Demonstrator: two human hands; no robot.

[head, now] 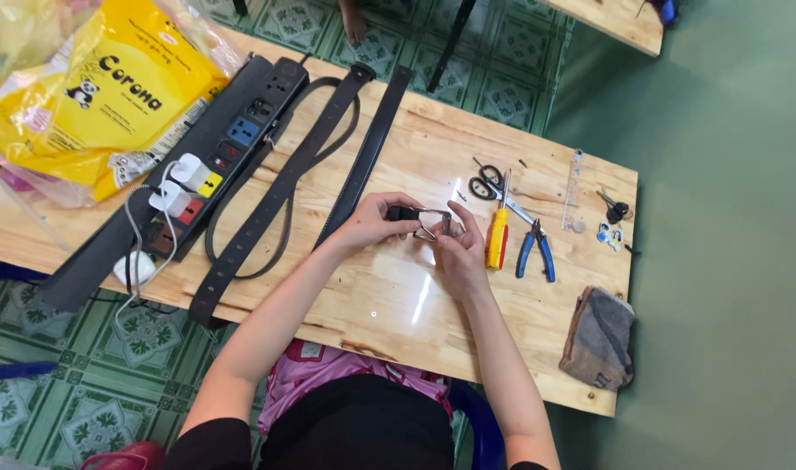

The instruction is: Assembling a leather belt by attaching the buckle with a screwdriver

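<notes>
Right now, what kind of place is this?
Probably a small home workbench for fixing belts: a wooden table on tiled floor, black belts laid out, and pliers beside a screwdriver. Both hands hold a metal buckle.

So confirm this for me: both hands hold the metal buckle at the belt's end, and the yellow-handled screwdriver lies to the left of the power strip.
Not quite. In the head view, the left hand and right hand do hold the metal buckle, but the yellow-handled screwdriver lies far to the right of the power strip, beside the blue-handled pliers.
</notes>
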